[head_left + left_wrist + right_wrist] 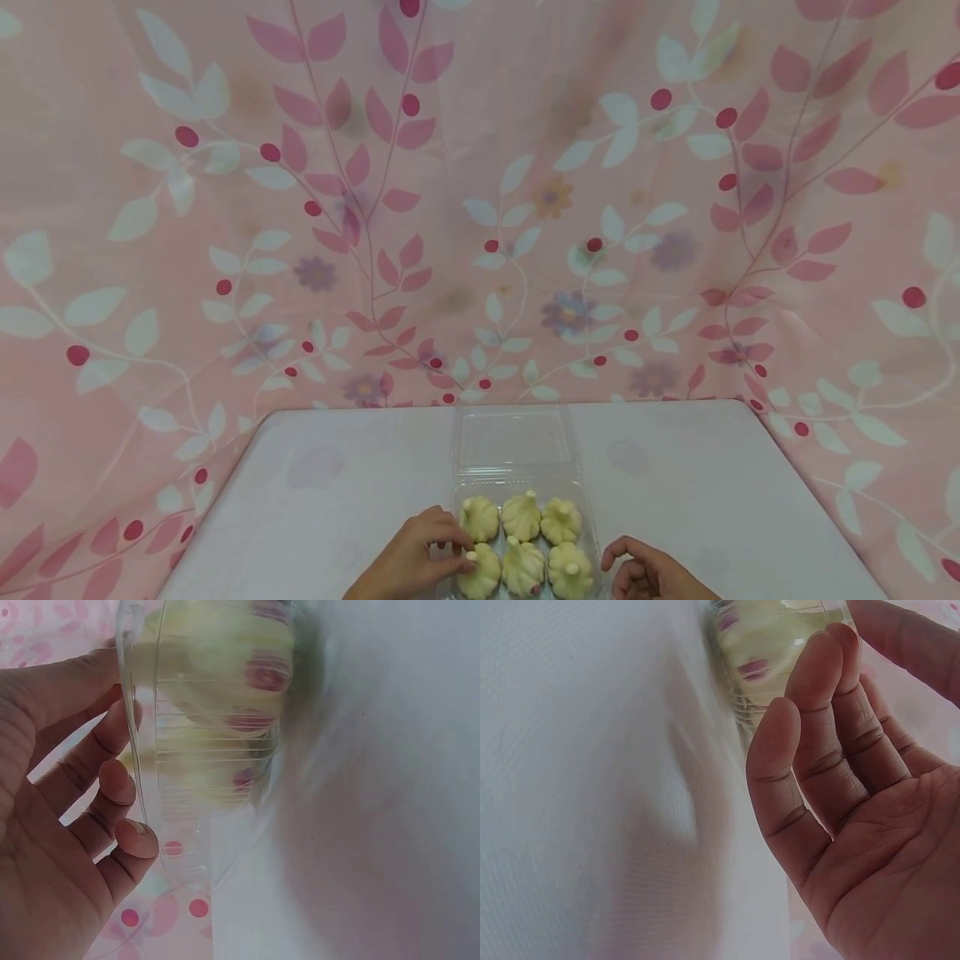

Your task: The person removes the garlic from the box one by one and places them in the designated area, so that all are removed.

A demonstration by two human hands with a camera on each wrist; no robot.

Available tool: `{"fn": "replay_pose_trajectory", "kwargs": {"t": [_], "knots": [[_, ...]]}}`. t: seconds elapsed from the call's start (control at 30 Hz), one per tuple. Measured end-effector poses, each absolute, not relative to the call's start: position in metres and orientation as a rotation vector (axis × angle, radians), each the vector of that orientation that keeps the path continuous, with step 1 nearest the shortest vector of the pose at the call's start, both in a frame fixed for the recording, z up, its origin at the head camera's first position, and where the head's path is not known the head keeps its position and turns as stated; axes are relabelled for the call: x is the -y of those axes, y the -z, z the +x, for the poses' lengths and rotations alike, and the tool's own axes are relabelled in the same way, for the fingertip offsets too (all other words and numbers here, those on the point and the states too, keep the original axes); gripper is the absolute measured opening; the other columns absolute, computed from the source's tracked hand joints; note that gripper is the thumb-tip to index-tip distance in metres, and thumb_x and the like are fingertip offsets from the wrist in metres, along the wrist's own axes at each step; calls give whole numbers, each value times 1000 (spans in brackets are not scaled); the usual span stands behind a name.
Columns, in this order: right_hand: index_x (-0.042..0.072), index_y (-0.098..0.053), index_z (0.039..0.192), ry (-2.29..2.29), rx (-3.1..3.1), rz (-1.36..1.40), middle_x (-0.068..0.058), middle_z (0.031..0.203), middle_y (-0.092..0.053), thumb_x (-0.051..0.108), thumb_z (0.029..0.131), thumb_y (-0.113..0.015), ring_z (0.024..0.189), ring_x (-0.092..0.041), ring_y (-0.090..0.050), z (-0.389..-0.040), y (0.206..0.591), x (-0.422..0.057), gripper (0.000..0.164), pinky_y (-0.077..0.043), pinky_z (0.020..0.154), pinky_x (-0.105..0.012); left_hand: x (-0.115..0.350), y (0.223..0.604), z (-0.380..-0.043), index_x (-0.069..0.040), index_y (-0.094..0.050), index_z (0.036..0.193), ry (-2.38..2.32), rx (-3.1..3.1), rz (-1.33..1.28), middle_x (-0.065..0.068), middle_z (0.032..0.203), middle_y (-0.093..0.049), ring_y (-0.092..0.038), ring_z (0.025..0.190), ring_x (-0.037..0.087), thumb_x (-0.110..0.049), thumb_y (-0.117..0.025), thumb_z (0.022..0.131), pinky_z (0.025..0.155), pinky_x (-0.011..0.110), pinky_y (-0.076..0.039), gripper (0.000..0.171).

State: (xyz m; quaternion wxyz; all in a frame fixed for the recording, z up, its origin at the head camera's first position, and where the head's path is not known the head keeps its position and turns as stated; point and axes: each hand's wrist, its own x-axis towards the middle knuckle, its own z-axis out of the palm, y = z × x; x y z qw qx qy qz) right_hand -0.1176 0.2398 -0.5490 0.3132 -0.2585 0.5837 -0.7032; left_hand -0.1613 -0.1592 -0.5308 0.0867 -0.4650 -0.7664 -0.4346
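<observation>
Pale yellow-green garlic bulbs with short stems sit in two rows of three inside a clear plastic clamshell box, its lid folded back. My left hand reaches over the box's left rim, thumb and index finger pinching the stem of the near left garlic bulb. In the left wrist view its other fingers curl loosely by the clear wall, and the pinch is partly hidden. Just right of the box, my right hand holds nothing, its fingers loosely bent. Purple marks show low on the garlic bulbs through the plastic.
The clear lid lies toward the far edge of the white-covered table. Behind and at both sides hangs a pink curtain patterned with leaves and flowers.
</observation>
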Motion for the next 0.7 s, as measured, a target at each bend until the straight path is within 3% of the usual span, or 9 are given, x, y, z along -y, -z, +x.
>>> {"fn": "replay_pose_trajectory", "kwargs": {"t": [0.7], "knots": [[-22,-30,127,1841,-1548,-659,2,93,-67,0,101,-44,73,-5,-60,-117,548,-239,36,-50,71,-21,165,516,-161,-15,-71,100,1468,2183,-1246,-3,85,-68,-56,68,7,-4,-76,85,48,25,-43,19]]}}
